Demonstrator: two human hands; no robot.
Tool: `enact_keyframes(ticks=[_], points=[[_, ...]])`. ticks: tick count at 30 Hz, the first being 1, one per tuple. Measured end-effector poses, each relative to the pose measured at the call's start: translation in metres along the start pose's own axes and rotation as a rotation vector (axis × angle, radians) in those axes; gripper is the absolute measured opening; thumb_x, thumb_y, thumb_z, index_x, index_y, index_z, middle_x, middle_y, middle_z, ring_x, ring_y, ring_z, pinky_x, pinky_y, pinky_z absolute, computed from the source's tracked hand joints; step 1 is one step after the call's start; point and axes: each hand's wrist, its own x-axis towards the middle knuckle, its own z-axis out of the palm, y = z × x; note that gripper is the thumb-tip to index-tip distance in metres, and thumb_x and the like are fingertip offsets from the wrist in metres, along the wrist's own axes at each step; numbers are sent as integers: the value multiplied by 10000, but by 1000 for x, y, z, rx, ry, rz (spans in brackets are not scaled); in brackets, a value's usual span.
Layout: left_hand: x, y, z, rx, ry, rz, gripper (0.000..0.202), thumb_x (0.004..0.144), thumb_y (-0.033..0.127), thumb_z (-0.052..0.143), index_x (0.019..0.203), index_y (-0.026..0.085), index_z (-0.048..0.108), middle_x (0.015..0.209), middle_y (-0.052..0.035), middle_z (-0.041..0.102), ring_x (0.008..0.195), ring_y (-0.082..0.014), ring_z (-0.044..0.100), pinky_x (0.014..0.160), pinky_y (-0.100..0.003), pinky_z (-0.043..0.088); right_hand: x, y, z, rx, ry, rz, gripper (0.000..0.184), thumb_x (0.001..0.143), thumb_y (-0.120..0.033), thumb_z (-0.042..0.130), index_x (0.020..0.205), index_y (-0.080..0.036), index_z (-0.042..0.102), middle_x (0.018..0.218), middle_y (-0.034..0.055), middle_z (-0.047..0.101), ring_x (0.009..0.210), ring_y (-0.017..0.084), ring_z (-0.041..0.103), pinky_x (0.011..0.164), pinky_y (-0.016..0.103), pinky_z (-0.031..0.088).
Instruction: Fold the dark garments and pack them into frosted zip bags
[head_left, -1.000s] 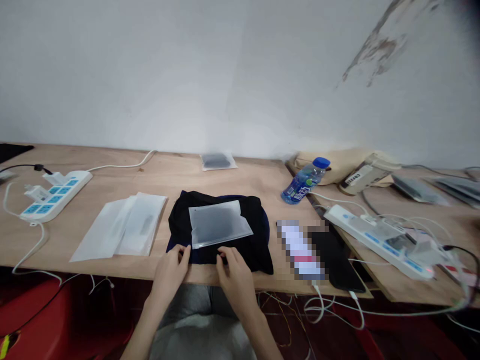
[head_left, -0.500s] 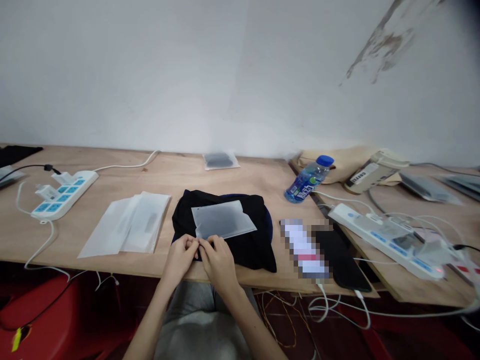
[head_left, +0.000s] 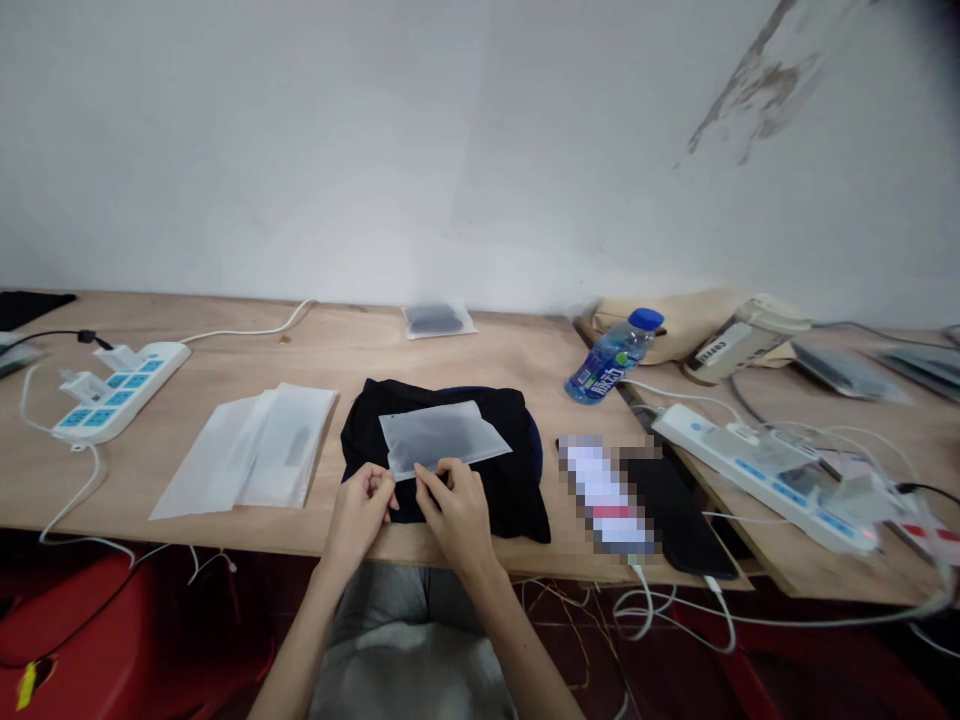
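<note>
A frosted zip bag (head_left: 442,436) with something dark inside lies on a folded black cloth (head_left: 517,510) at the table's front. My left hand (head_left: 363,508) is closed in a pinch at the bag's near left corner. Just to its right, my right hand (head_left: 459,508) pinches the bag's near edge between thumb and fingers. A short stretch of that edge shows between the two hands. Left of the cloth lie several empty-looking frosted bags (head_left: 289,445), overlapping each other.
A power strip (head_left: 124,395) sits at left, another power strip (head_left: 765,475) at right with tangled cables. A blue-capped bottle (head_left: 613,358), a coffee cup (head_left: 742,340), a lit phone (head_left: 606,495) and a dark phone (head_left: 679,520) are at right. Another filled bag (head_left: 439,320) lies near the wall.
My right hand has slid to the right along the bag's near edge, away from my left hand. The left hand stays at the corner. The view has shifted slightly.
</note>
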Motion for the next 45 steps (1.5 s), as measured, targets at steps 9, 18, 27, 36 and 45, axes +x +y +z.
enact_keyframes(ticks=[9, 18, 27, 36, 45], points=[[-1, -7, 1, 11, -8, -39, 275, 807, 465, 553, 776, 192, 546, 562, 19, 619, 424, -108, 533, 443, -207, 374, -6, 26, -10, -48, 36, 38, 231, 929, -219, 553, 1086, -219, 723, 914, 73, 592, 724, 146, 489, 687, 301, 371], [-2, -9, -2, 13, -36, -31, 261, 835, 449, 527, 785, 193, 523, 581, 21, 618, 442, -104, 538, 445, -202, 375, -5, 43, -20, -91, 63, 74, 237, 931, -235, 541, 1075, -222, 728, 896, 65, 600, 716, 143, 503, 685, 304, 366], [-4, -13, -5, 14, -30, -37, 266, 835, 452, 531, 777, 192, 518, 580, 21, 616, 451, -110, 552, 464, -211, 396, -6, 56, -26, -119, 103, 99, 224, 928, -239, 536, 1045, -207, 725, 881, 65, 603, 747, 155, 537, 692, 308, 362], [-8, -12, -10, 22, -23, -52, 259, 826, 452, 531, 789, 196, 518, 581, 20, 620, 447, -115, 548, 440, -209, 377, -11, 79, -34, -177, 107, 137, 246, 933, -281, 527, 1050, -189, 724, 904, 72, 597, 727, 156, 502, 717, 317, 390], [-9, -10, -11, 72, -36, -57, 285, 832, 486, 514, 781, 206, 536, 602, 7, 636, 479, -139, 564, 482, -236, 383, -11, 88, -42, -249, 76, 201, 279, 942, -317, 485, 1069, -216, 712, 923, 64, 619, 799, 183, 574, 778, 351, 380]])
